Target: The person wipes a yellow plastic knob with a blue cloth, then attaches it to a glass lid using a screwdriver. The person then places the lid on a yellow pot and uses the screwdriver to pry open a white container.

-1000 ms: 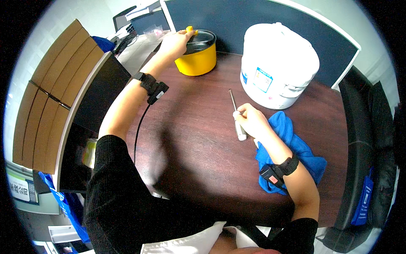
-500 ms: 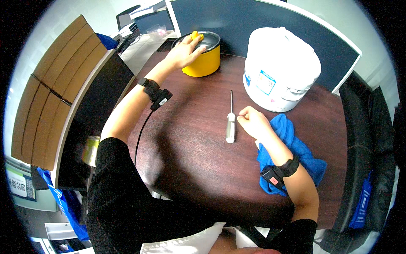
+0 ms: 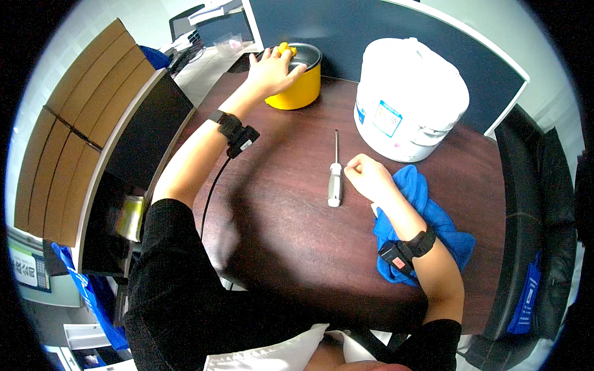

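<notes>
At the far left of the table stands a yellow pot [image 3: 294,94] with a dark interior. My left hand [image 3: 271,75] is over its near left rim, fingers spread. Just beyond the fingertips is a small yellow piece [image 3: 286,48] at the pot; whether a fingertip touches it I cannot tell. My right hand [image 3: 370,178] rests with curled fingers beside a screwdriver [image 3: 335,185], and nothing shows in it. The screwdriver has a grey and white handle, its shaft directed away from me. Under my right forearm lies a crumpled blue cloth [image 3: 455,238].
A white rice cooker [image 3: 411,93] stands at the back right, before a dark blue partition [image 3: 328,28]. To the left are a dark shelf [image 3: 145,139] and a brown cardboard panel [image 3: 80,136]. A black cable [image 3: 210,198] hangs from my left wrist strap.
My left hand's fingers have spread apart and drawn slightly back from the small yellow piece. My right hand keeps its curled pose by the screwdriver. The view has shifted slightly.
</notes>
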Tool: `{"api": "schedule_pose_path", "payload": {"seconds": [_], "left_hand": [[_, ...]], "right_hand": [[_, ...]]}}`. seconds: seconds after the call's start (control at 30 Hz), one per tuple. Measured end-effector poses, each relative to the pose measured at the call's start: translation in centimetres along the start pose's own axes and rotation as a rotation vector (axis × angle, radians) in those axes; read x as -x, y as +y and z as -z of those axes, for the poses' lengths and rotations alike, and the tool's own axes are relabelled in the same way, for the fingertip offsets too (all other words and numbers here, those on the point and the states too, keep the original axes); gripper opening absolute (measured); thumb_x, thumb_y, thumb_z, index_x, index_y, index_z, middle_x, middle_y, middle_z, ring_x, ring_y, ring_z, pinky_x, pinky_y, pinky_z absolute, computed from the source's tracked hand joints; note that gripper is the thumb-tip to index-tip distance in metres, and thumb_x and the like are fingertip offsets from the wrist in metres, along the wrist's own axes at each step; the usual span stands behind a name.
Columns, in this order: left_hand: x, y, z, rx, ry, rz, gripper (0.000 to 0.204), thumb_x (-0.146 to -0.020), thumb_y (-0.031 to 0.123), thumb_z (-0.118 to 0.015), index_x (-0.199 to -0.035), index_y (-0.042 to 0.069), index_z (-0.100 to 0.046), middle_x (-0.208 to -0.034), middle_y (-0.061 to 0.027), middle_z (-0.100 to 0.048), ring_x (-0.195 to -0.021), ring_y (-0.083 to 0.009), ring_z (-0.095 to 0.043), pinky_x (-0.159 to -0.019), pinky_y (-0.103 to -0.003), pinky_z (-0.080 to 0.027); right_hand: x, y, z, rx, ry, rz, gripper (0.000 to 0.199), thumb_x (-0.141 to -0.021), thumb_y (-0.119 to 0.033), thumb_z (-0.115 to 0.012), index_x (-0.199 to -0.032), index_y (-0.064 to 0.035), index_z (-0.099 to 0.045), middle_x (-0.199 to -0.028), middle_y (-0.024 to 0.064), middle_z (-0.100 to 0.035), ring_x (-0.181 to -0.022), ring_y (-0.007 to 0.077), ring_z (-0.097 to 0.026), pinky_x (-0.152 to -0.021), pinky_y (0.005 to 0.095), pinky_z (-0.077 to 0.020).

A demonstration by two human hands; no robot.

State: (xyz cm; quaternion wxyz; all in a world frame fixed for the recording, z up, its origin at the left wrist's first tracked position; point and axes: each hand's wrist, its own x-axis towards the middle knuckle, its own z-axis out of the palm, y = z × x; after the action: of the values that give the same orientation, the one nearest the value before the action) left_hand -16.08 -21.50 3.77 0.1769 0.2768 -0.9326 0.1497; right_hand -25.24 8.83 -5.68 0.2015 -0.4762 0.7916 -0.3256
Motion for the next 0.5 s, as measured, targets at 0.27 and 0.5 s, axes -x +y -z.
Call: {"api": "schedule_pose_path", "payload": {"seconds": [0.27,0.5], "left_hand": [[-0.8,1.3,0.5,0.175,-0.083,0.232,0.059,-0.088,0.050,-0.050,-0.134,0.013,-0.047,-0.142,-0.0158,-0.043,-0.132,-0.0382,-0.039,-0.102,-0.071,-0.023],[0.0,1.0,-0.6,0.229,0.039,0.207,0.058,-0.087,0.051,-0.053,-0.132,0.014,-0.050,-0.145,-0.0125,-0.042,-0.134,-0.0342,-0.038,-0.103,-0.068,-0.025]], "right_hand": [[0.0,-0.1,0.0,0.001,-0.006,0.000,0.024,-0.087,-0.024,-0.063,-0.093,-0.0015,-0.062,-0.077,0.0139,-0.067,-0.071,0.0228,-0.065,-0.066,0.0342,-0.0498],[0.0,-0.1,-0.1,-0.003,0.000,-0.005,0.023,-0.087,-0.024,-0.062,-0.091,-0.0018,-0.063,-0.078,0.0139,-0.067,-0.072,0.0226,-0.066,-0.067,0.0339,-0.0504]]}}
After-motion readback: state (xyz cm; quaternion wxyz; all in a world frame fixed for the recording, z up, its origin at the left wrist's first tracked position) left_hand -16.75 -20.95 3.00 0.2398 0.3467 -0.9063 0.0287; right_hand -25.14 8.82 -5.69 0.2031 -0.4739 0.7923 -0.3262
